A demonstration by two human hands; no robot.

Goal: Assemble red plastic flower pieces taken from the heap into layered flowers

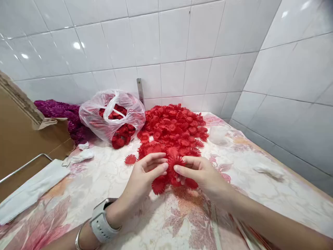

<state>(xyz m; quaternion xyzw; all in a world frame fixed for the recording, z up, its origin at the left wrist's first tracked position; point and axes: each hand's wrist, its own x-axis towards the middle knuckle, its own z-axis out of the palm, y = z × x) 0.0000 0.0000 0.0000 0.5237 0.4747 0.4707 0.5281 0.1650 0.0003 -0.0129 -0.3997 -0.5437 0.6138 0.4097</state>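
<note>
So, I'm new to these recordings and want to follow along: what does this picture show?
There's no machine here: a camera worn on a person's head looks forward and down at their bare hands. The right hand pinches a red, flower-shaped piece with a spiky edge; the left hand has its fingertips close by, its grip unclear. On the floral-patterned table covering, a heap of similar red pieces lies beyond the hands, beside a translucent white plastic bag holding more. A purple heap lies further left.
</note>
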